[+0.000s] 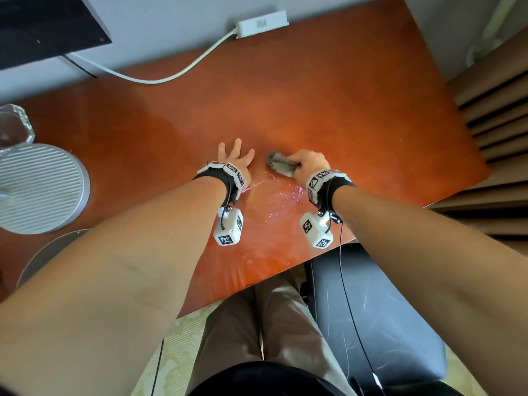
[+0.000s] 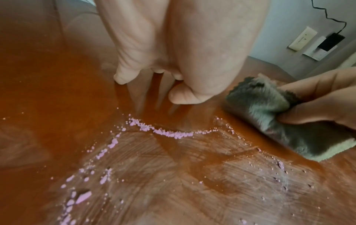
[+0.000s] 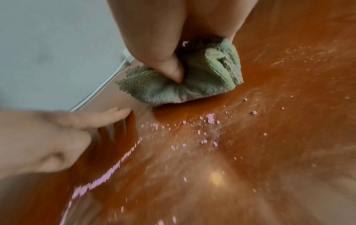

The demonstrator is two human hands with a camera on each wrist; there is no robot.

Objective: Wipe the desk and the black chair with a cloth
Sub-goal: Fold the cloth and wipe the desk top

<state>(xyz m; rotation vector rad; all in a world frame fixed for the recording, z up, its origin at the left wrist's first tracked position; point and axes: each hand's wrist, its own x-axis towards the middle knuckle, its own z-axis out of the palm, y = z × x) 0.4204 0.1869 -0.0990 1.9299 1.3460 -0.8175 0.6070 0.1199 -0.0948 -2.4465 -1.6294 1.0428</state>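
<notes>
Tabletop: reddish-brown wood, glossy; dull streaked wipe marks cover the part nearest the person, and the far half looks cleaner. Judged the surface in hand.

Black chair: seat tucked under the near right edge of the tabletop, beside the person's leg. Judged not yet wiped.

Lamp base: ribbed grey disc at the left edge, well apart from the working area.

White cable: runs along the back edge to a white adapter by the wall. Advice: keep strokes short of it.

Left hand: flat on the tabletop, fingers spread and straight, holding nothing; it appears to brace the body. Pink residue lies just beside its heel, so it should be lifted before that strip is wiped.

Right hand: fingers and thumb curled round the cloth, pressing it onto the wood.

Cloth: grey-green, bunched into a wad, resting on the tabletop just right of the left hand. Advice: fold it flatter for a wider contact.

Pink crumbs: a curved line and scattered grains between the hands and the near edge. Advice: gather them into the cloth with inward strokes; outward strokes risk pushing them onto the chair.
</notes>
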